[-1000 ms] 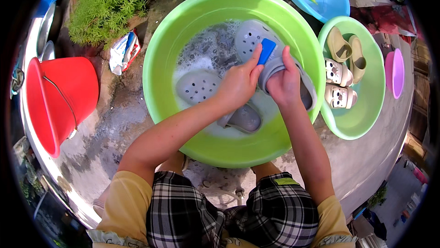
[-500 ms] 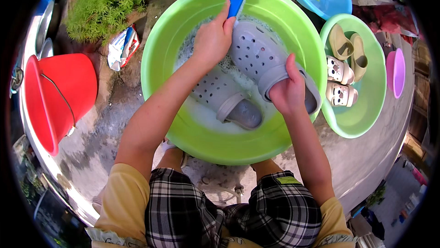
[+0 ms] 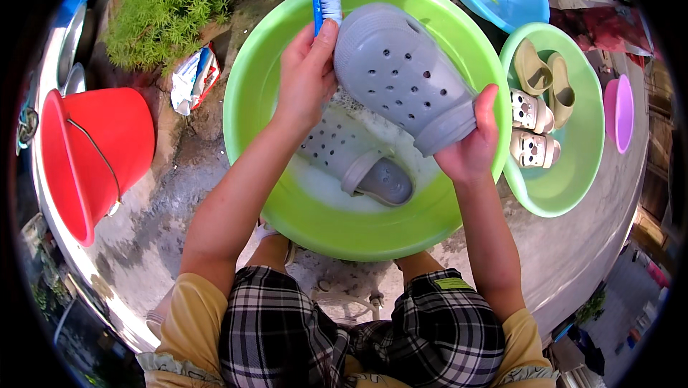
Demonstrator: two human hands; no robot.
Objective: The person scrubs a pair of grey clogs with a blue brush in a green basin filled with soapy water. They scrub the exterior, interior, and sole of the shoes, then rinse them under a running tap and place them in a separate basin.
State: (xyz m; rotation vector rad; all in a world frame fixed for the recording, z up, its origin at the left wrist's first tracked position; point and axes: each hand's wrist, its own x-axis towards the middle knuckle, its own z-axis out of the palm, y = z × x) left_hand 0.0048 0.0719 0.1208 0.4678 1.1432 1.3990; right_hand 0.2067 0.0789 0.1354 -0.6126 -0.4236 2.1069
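Note:
My right hand (image 3: 469, 146) is closed round the heel end of a wet grey clog (image 3: 401, 73) with round holes, lifted above a big green basin (image 3: 315, 234). In my left hand (image 3: 307, 73) is a blue scrubbing brush (image 3: 327, 0), its white bristles facing the clog's toe. The fingers of that hand are beside the toe; whether they touch it I cannot tell. Below, a second grey clog (image 3: 351, 159) lies in the foamy water, its heel toward me.
At the right, a light green basin (image 3: 552, 198) holds olive clogs (image 3: 562, 87) and white patterned clogs (image 3: 534, 150). A blue basin (image 3: 505, 1) and a purple one (image 3: 620, 116) stand near it. Leftward are a red bucket (image 3: 115, 130), a crumpled packet (image 3: 193, 80) and a leafy plant (image 3: 165, 12).
The held clog has risen toward me and tipped so its toe sits farther up and left. My left hand has drawn the brush left, off the toe, and turned its bristles rightward.

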